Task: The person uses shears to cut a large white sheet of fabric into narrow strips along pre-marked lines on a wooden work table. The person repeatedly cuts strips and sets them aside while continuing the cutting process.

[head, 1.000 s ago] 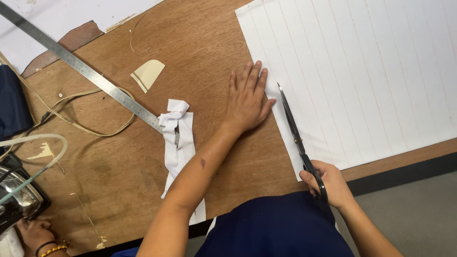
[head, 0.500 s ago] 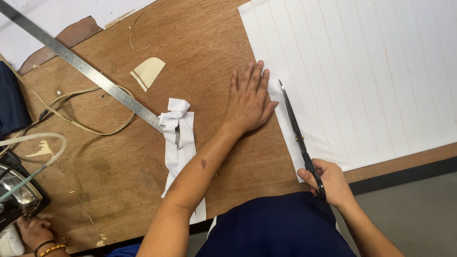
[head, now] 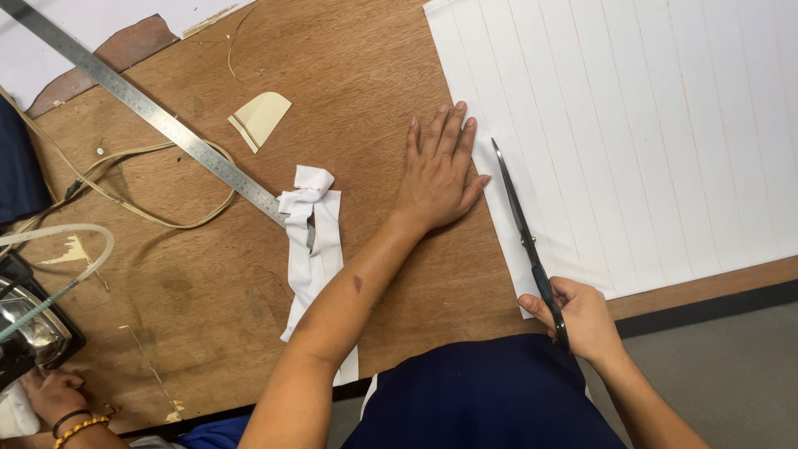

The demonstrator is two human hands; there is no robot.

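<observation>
A large white sheet [head: 632, 133] ruled with thin lengthwise lines lies on the brown wooden table [head: 357, 75]. My left hand [head: 439, 173] lies flat, fingers spread, on the wood at the sheet's left edge, its fingertips touching the white material. My right hand [head: 578, 316] grips the handles of long black scissors [head: 524, 237] near the table's front edge. The blades run up along a ruled line close to the sheet's left edge, their tip just right of my left hand.
A long steel ruler [head: 150, 112] crosses the table diagonally at left, ending at a pile of white cut strips [head: 312, 241]. A cream offcut [head: 259, 119] and a tan cord [head: 158, 187] lie nearby. Another person's hand [head: 58, 399] with bracelets and an iron [head: 29, 328] sit bottom left.
The scissors have edged slightly forward along the sheet's left edge. My left hand has stayed flat in the same spot.
</observation>
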